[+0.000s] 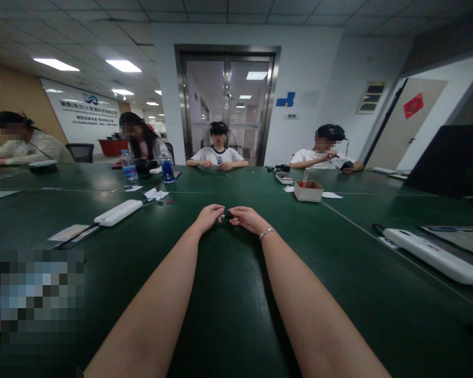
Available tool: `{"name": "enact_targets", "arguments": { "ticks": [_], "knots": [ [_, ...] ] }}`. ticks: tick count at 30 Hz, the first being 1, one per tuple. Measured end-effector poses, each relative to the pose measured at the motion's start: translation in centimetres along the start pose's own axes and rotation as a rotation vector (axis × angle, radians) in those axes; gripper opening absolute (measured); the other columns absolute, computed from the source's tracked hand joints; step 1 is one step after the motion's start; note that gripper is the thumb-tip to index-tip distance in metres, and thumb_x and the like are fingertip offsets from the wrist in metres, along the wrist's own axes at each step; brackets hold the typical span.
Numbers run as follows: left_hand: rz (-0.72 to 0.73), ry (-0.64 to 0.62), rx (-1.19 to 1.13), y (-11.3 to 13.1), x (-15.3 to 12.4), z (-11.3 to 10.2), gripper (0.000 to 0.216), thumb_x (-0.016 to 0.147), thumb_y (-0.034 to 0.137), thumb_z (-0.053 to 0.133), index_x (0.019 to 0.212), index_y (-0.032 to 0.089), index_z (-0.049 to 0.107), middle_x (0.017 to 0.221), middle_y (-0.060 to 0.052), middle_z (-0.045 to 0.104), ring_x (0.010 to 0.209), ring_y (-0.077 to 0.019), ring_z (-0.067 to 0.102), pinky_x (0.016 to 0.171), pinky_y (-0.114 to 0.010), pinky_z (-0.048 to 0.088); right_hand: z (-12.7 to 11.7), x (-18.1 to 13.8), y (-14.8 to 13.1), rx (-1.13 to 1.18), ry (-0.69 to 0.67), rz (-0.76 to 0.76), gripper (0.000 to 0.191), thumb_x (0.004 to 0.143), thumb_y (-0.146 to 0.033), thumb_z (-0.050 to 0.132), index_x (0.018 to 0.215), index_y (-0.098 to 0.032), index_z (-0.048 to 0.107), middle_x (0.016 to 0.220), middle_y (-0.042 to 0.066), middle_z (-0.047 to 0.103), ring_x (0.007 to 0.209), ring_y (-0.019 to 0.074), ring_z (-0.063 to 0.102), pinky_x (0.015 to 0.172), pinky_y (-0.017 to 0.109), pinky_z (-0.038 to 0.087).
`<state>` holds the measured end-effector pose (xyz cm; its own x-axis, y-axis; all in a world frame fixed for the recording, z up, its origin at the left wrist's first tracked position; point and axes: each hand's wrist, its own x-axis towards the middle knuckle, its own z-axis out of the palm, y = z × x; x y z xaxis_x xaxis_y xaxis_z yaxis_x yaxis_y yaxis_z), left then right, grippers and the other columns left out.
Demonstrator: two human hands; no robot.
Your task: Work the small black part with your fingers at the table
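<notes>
Head view, centre.
— Position of black piece [227, 214]?
— Pinched between left hand [208, 217] and right hand [247, 218], just above green table [228, 294]; long axis left–right, one end in each set of fingertips, neither nearer.
— Material?
— Small, dark, hard-looking; detail too small to tell. Metal bracelet [268, 232] on right wrist; white bar [118, 212] well left; cardboard box [308, 191] beyond, right.

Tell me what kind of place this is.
Likely an office meeting room: people sit round a long green table, glass double doors stand behind, and a company wall sign hangs at left.
</notes>
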<state>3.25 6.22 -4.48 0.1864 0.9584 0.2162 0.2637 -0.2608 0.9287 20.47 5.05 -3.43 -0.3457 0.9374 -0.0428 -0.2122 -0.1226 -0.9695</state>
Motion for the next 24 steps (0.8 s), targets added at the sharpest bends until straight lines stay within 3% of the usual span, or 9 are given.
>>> {"name": "enact_targets", "arguments": {
  "ticks": [7, 14, 21, 24],
  "knots": [
    [-0.026, -0.002, -0.010, 0.5, -0.3, 0.1, 0.032, 0.069, 0.022, 0.058, 0.100, 0.012, 0.059, 0.060, 0.002, 0.051, 0.051, -0.0083, 0.044, 0.053, -0.022, 0.036, -0.4, 0.2, 0.2, 0.041, 0.011, -0.012, 0.008, 0.083, -0.004, 0.054, 0.090, -0.007, 0.057, 0.070, 0.009, 0.063, 0.056, 0.0122, 0.062, 0.052, 0.020, 0.053],
    [0.022, -0.020, 0.008, -0.5, 0.1, 0.1, 0.031, 0.073, 0.024, 0.056, 0.102, 0.013, 0.058, 0.070, -0.001, 0.056, 0.052, -0.0081, 0.047, 0.054, -0.023, 0.039, -0.4, 0.1, 0.2, 0.020, -0.012, -0.009, 0.014, 0.080, 0.000, 0.054, 0.091, -0.009, 0.056, 0.069, 0.008, 0.062, 0.057, 0.0127, 0.063, 0.053, 0.021, 0.054],
    [-0.034, -0.042, -0.033, 0.4, -0.3, 0.2, 0.027, 0.074, 0.019, 0.053, 0.100, 0.011, 0.054, 0.057, 0.002, 0.053, 0.048, -0.0086, 0.047, 0.051, -0.022, 0.038, -0.2, 0.0, 0.1, 0.001, -0.014, -0.001, 0.016, 0.079, 0.002, 0.056, 0.091, -0.009, 0.056, 0.069, 0.006, 0.062, 0.058, 0.0123, 0.063, 0.053, 0.020, 0.053],
    [-0.035, -0.053, -0.016, 0.3, -0.3, 0.3, 0.015, 0.076, 0.022, 0.052, 0.088, 0.012, 0.054, 0.057, 0.001, 0.054, 0.049, -0.0085, 0.047, 0.051, -0.022, 0.037, -0.2, -0.1, 0.1, 0.001, -0.015, -0.007, 0.018, 0.080, 0.004, 0.050, 0.091, -0.010, 0.055, 0.067, 0.004, 0.061, 0.057, 0.0116, 0.063, 0.054, 0.020, 0.053]
  ]
}}
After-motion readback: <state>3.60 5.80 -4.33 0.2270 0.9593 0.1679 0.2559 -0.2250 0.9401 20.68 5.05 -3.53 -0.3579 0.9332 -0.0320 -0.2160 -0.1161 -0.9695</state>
